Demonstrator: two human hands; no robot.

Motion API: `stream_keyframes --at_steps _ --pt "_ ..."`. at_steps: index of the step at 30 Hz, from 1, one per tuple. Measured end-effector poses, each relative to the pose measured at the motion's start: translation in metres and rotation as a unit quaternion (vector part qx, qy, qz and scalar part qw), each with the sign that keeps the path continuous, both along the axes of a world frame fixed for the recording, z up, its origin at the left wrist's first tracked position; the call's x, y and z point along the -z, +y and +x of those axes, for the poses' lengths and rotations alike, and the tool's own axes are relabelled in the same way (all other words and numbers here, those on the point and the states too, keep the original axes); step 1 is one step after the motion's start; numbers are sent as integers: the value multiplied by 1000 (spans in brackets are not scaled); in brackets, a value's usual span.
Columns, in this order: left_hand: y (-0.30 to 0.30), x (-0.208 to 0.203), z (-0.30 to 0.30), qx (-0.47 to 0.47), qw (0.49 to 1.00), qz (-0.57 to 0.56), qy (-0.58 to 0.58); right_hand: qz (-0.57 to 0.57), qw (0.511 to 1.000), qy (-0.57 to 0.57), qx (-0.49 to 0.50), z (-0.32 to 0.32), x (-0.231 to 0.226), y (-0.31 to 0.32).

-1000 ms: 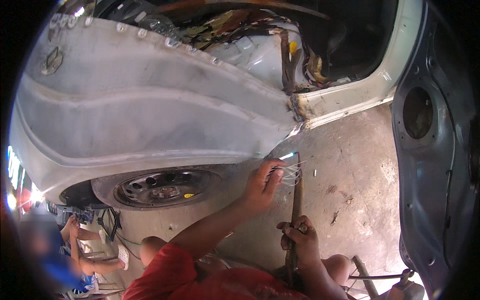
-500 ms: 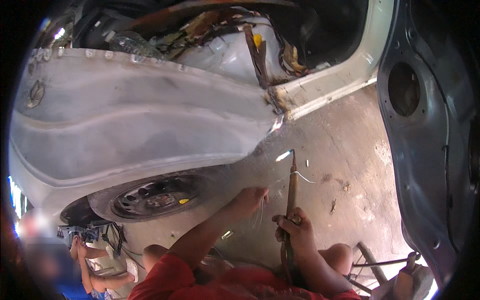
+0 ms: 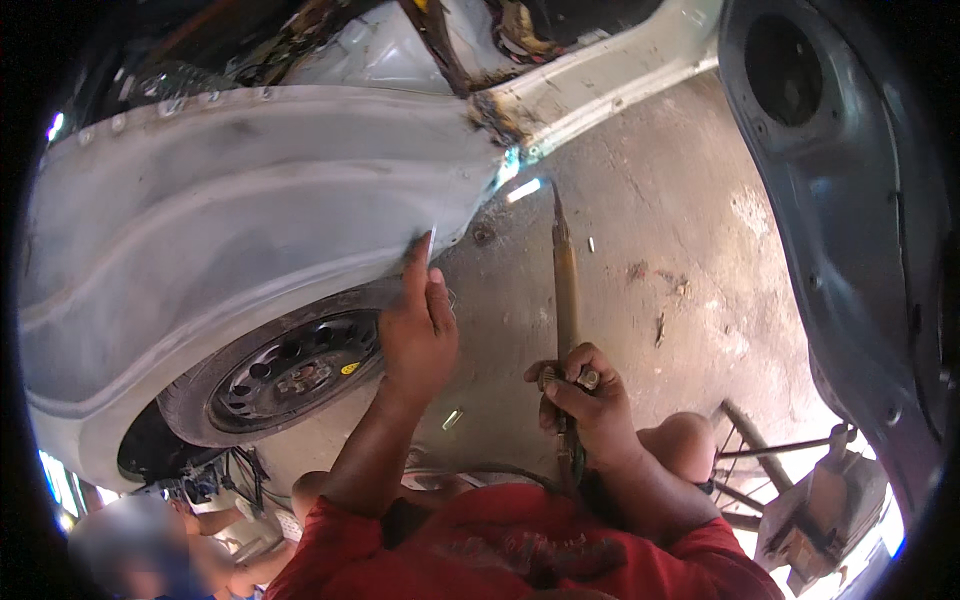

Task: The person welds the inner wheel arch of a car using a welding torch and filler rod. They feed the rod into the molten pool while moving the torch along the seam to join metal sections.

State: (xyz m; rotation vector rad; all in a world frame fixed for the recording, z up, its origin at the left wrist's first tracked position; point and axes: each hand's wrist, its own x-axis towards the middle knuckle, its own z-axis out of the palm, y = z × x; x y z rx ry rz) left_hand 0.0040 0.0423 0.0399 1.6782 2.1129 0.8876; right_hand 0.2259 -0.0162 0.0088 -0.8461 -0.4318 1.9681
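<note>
My right hand (image 3: 585,398) is wrapped round the valve end of a brass gas welding torch (image 3: 565,285), which points up and away from me. A bright bluish-white flame (image 3: 524,190) shows beside its tip, close to the lower corner of the grey fender panel (image 3: 270,190). That corner glows with light. My left hand (image 3: 420,335) is raised at the panel's lower edge, above the wheel. Between its thumb and fingers is a thin pale wire (image 3: 432,245), partly hidden by the fingers. Scorched metal (image 3: 495,118) marks the joint between panel and sill.
A dark door panel (image 3: 840,190) stands along the right. The wheel (image 3: 300,370) sits under the fender. A metal stand (image 3: 755,460) is at lower right, and a blurred person (image 3: 130,545) crouches at lower left. Small scraps (image 3: 453,419) lie on the concrete.
My left hand has risen and moved left toward the fender edge. The torch has moved up and slightly left, bringing its flame nearer the panel corner. The view has shifted, too.
</note>
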Motion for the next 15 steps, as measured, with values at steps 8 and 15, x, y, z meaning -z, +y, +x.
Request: stream_keyframes --at_steps 8,15 --pt "27 -27 29 12 993 47 -110 109 993 52 -9 9 -34 19" --pt "43 -11 27 14 983 86 -161 86 987 131 -29 -8 -56 46"
